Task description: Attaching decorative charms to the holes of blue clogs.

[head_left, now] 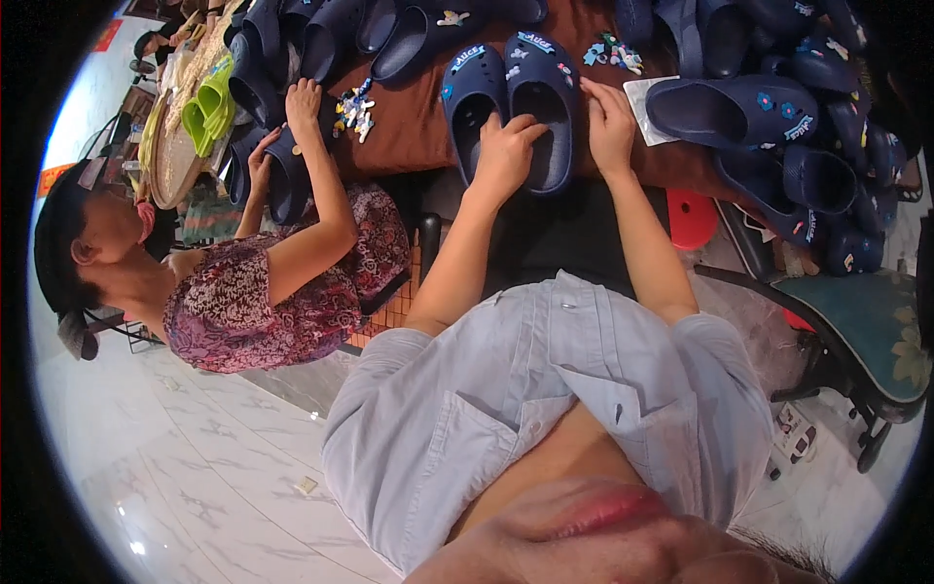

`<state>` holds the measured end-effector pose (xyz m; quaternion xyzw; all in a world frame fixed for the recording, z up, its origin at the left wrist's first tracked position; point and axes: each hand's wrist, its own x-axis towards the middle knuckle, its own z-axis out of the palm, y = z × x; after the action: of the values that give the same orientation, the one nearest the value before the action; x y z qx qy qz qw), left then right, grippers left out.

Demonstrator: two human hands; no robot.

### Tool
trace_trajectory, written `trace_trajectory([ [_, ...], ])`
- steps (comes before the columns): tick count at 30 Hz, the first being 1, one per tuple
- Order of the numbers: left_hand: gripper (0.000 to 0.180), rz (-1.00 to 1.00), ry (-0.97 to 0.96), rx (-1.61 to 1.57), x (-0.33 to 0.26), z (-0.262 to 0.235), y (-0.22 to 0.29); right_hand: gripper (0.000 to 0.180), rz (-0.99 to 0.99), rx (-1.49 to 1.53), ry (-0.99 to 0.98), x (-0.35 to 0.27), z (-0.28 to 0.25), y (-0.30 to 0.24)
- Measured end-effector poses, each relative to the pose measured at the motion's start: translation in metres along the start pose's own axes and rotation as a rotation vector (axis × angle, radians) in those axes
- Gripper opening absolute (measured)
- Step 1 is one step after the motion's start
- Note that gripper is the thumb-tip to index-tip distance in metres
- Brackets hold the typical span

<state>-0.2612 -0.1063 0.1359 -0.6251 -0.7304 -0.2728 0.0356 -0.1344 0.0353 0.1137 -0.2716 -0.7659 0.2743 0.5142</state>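
Observation:
Two navy blue clogs (541, 90) stand side by side in front of me, toes pointing away. Each has a light blue name charm and small decorative charms on its toe. My left hand (507, 156) is closed over the adjoining inner sides of the pair, its fingers reaching into the openings. Just right of the right clog, my right hand (611, 128) has its fingers extended and slightly bent, the tips close to the shoe's outer side. Whether they touch it I cannot tell. Loose colourful charms (615, 54) lie on the brown cloth (413, 127) beyond that hand.
More navy clogs (744, 109) crowd the right, one on a white sheet (642, 102). Others (326, 44) line the far left, near another charm pile (354, 112). At left, a co-worker (233, 282) handles a navy clog. Lime clogs (207, 105) rest beyond. A chair (846, 326) stands right.

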Motion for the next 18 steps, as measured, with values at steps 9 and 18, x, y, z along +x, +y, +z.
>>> trace_trajectory([
  [9, 0.031, 0.01, -0.076, -0.145, 0.01, -0.048, 0.01, 0.024, 0.229, 0.063, -0.017, -0.016, -0.002, 0.015],
  [18, 0.019, -0.1, 0.242, 0.008, 0.023, -0.056, 0.01, 0.024, -0.128, -0.382, -0.04, 0.015, 0.009, 0.045],
])
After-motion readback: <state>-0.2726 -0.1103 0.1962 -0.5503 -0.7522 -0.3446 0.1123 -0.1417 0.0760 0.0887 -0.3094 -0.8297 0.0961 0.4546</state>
